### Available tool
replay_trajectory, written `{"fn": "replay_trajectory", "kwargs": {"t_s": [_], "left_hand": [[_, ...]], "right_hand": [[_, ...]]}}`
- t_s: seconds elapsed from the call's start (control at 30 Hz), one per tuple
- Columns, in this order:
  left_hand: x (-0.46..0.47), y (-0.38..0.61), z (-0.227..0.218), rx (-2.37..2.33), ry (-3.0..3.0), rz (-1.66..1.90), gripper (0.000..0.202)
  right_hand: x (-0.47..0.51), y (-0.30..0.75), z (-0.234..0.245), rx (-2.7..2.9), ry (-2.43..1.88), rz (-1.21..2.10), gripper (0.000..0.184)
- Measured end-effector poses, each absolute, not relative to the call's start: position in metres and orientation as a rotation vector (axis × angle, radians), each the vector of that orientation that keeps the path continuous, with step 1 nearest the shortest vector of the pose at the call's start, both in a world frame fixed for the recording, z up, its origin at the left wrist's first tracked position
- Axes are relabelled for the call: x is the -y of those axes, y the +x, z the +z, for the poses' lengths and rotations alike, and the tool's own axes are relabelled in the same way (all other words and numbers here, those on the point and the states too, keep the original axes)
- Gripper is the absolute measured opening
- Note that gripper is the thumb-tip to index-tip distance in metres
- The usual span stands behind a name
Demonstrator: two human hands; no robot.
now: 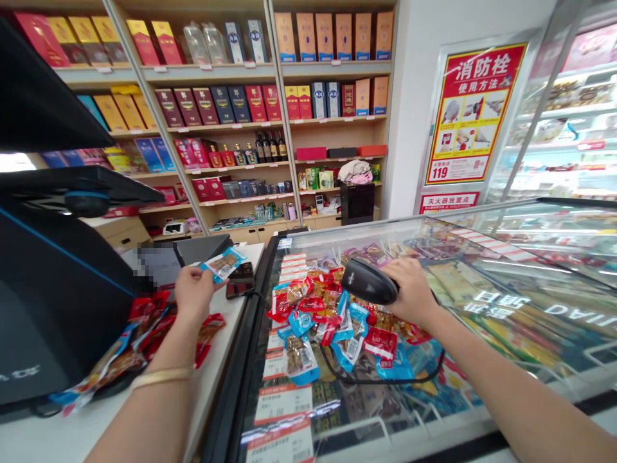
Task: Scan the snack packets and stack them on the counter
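Observation:
Pinched in the fingers of my left hand [193,287] is a small blue-edged snack packet [224,264] with a clear window and a white label, raised over the counter's edge. My right hand [409,289] is wrapped round the handle of a black barcode scanner [369,281], whose head points left. Below the scanner a heap of red and blue snack packets [344,321] lies on the glass freezer lid. The scanner's black cable [380,381] loops round the heap. More snack packets [149,328] are piled on the counter beneath my left forearm.
A black checkout terminal [58,276] stands at the left on the white counter [226,347]. A dark phone [240,281] lies near the counter's edge. Price labels [284,405] line the freezer's left side. Shelves of boxed bottles [219,106] fill the back wall, beside a red poster [475,116].

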State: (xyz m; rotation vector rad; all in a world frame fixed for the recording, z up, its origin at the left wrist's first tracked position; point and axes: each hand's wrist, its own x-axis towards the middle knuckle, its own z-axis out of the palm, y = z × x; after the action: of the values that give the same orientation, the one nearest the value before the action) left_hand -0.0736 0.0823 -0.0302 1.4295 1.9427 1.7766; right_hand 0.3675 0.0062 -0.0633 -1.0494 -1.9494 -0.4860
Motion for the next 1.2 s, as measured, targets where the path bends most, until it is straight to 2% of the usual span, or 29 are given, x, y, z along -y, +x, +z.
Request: {"fn": "replay_trajectory", "kwargs": {"t_s": [0.17,0.3,0.5,0.9,1.2], "left_hand": [[-0.071,-0.031,-0.018,-1.282,1.138,1.833,0.025],[-0.051,0.0,-0.011,-1.095,1.224,1.652,0.03],[-0.035,0.039,-0.017,-0.874,1.2,1.728,0.038],[-0.032,0.065,-0.038,-0.839,1.2,1.688,0.04],[-0.034,0.063,-0.045,-1.008,1.532,1.643,0.041]], "right_hand": [[-0.001,0.363,-0.056,1.945,-1.008,-0.459,0.024],[0.002,0.36,-0.052,1.978,-0.992,-0.404,0.028],[0.006,0.356,-0.05,1.995,-0.951,-0.34,0.024],[0.007,0.353,-0.048,2.049,-1.052,-0.263,0.029],[0.002,0.358,-0.051,1.996,-1.118,-0.306,0.032]]}}
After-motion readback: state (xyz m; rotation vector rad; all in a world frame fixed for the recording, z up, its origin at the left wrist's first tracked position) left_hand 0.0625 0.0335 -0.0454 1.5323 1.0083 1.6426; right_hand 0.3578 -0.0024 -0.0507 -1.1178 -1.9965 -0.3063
